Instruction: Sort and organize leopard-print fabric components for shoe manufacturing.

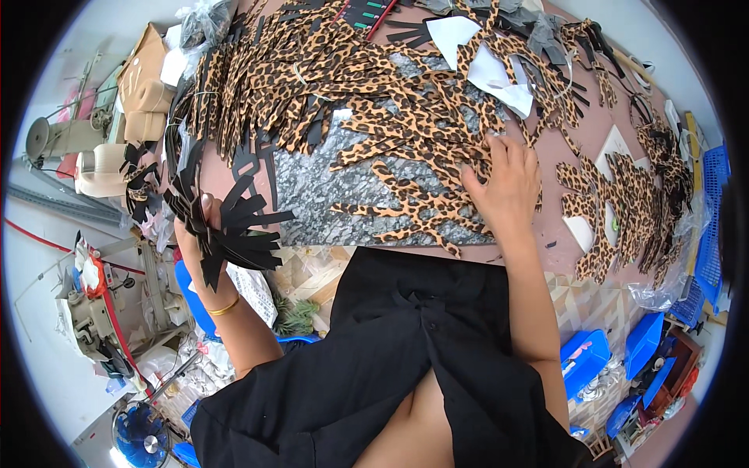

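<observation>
A fanned bundle of black strips (243, 240) is gripped in my left hand (192, 246), left of the table's front edge. Some strip ends point right and others hang down; the bundle hides part of my fingers. My right hand (507, 183) lies on loose leopard-print strips (421, 144), its thumb and fingers apart and the fingertips touching the fabric. Those strips are strewn over a grey speckled slab (304, 191). A few curved leopard-print pieces (417, 210) lie near the slab's front edge, beside my right hand.
Tied leopard-print strips (265, 86) pile up at the far left. More leopard-print pieces (624, 203) lie on the right, near white paper (484, 66) farther back. Tape rolls (148, 109) stand at the left edge. Blue bins (585, 359) and a fan (140, 437) are below.
</observation>
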{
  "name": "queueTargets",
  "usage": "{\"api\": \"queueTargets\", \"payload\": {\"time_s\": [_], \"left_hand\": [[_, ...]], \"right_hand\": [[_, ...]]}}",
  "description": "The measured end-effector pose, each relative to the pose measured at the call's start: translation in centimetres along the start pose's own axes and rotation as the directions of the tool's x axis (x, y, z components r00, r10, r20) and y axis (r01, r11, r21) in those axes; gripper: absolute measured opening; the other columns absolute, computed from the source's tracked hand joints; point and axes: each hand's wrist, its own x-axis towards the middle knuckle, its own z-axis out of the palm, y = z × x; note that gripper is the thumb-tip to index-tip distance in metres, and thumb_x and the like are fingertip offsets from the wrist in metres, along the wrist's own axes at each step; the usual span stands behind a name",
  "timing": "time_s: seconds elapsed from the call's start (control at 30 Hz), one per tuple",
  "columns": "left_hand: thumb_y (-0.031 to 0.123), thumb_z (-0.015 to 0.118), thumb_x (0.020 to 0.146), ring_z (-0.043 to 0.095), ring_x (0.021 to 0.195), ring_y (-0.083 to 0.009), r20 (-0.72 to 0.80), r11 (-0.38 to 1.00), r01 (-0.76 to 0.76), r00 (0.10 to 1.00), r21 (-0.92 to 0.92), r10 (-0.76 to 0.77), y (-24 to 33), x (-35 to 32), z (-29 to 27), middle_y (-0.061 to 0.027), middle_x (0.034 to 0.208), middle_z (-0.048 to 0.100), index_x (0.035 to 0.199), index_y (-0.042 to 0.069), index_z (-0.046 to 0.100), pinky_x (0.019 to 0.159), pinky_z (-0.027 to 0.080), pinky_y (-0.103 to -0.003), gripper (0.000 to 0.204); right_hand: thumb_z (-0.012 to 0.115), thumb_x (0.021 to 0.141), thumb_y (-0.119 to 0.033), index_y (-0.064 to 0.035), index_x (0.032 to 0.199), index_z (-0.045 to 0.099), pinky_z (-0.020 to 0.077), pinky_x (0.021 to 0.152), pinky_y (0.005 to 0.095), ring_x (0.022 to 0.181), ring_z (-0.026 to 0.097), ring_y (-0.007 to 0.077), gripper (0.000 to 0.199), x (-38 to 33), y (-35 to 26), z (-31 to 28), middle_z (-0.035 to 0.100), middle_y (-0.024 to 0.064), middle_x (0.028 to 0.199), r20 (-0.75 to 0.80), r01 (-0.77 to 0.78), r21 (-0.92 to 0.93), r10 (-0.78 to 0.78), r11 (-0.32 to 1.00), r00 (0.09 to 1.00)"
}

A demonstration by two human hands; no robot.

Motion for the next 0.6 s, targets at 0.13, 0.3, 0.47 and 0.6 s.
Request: {"api": "queueTargets", "payload": {"time_s": [0.13, 0.3, 0.47, 0.6], "left_hand": [[0.018, 0.065, 0.089, 0.032, 0.05, -0.0042, -0.002, 0.997, -0.023, 1.0, 0.068, 0.023, -0.4, 0.3, -0.3, 0.005, 0.058, 0.038, 0.076, 0.01, 0.049, 0.047, 0.02, -0.022, 0.022], [0.017, 0.066, 0.088, 0.031, 0.054, -0.0036, 0.049, 0.999, -0.013, 0.999, 0.038, 0.011, -0.8, 0.6, 0.0, 0.0056, 0.063, 0.038, 0.077, 0.011, 0.048, 0.049, 0.02, -0.021, 0.023], [0.001, 0.06, 0.09, 0.031, 0.056, -0.0036, 0.024, 0.997, -0.074, 0.997, -0.023, 0.075, -0.1, 0.2, 0.5, 0.006, 0.063, 0.033, 0.08, 0.009, 0.046, 0.049, 0.021, -0.021, 0.019], [0.002, 0.06, 0.09, 0.031, 0.057, -0.0045, 0.11, 0.998, -0.057, 0.992, 0.009, 0.056, -0.4, 0.5, 0.7, 0.0043, 0.063, 0.033, 0.078, 0.009, 0.043, 0.05, 0.02, -0.021, 0.022]], "right_hand": [[0.065, 0.079, -0.009, -0.0071, 0.111, 0.062, 0.0467, 0.08, 0.0365, 0.094, 0.056, 0.0249, 0.032, -0.8, -1.0, -0.3, 0.061, 0.0079, 0.106, -0.104, 0.206, 0.204, -0.189, 0.957, 0.977], [0.062, 0.081, -0.007, -0.0065, 0.112, 0.063, 0.0481, 0.078, 0.0352, 0.092, 0.057, 0.0247, 0.03, -2.8, -4.4, 0.8, 0.061, 0.0087, 0.11, -0.084, 0.327, 0.263, -0.316, 0.908, 0.945], [0.063, 0.083, -0.012, -0.0074, 0.115, 0.063, 0.0478, 0.084, 0.0356, 0.102, 0.057, 0.0257, 0.032, -3.3, -4.7, -0.7, 0.061, 0.0071, 0.117, -0.161, 0.257, 0.291, -0.218, 0.922, 0.963], [0.07, 0.08, -0.031, -0.0145, 0.13, 0.056, 0.0417, 0.099, 0.0477, 0.118, 0.051, 0.0282, 0.054, -8.1, -3.9, 0.0, 0.051, 0.0071, 0.136, -0.246, 0.691, 0.35, -0.65, 0.632, 0.719]]}}
